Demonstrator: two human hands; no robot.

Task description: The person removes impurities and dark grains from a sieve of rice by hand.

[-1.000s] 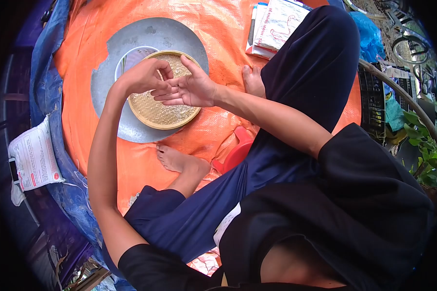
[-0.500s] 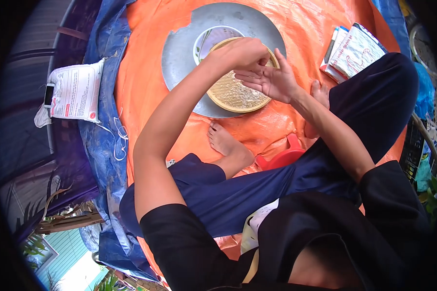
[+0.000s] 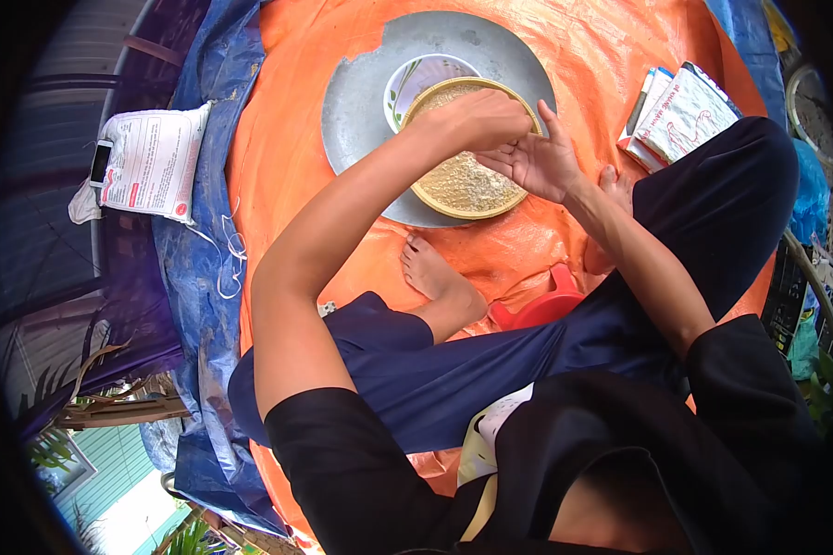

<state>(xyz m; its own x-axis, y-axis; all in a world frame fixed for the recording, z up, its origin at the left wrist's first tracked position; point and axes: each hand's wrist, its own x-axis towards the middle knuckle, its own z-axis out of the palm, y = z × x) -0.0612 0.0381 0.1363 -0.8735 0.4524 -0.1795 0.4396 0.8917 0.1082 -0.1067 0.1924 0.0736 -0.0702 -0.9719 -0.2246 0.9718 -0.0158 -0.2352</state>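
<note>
My left hand (image 3: 492,118) reaches over a round yellow-rimmed sieve or shallow basket (image 3: 477,215). Its fingers are curled downward, and whatever they may hold is hidden. Close against it, my right hand (image 3: 544,166) is turned palm up, fingers stretched and thumb apart, over the right side of the yellow rim. Pale, crumbly, flour-like material (image 3: 467,185) lies inside the sieve. The sieve overlaps a white bowl with a leaf pattern (image 3: 407,79), and both are on a round grey metal tray (image 3: 352,111) with a notched edge.
An orange tarp (image 3: 287,185) covers the ground, with blue tarp (image 3: 190,277) along the left. Folded printed bags (image 3: 680,116) lie at the right. A red plastic object (image 3: 546,301) is between my legs. At the left, a phone (image 3: 101,163) lies by a white printed sack (image 3: 153,162).
My left hand has shifted slightly toward the right hand and now covers more of its fingers. The whole view has moved a little, so the tray appears lower and farther right.
</note>
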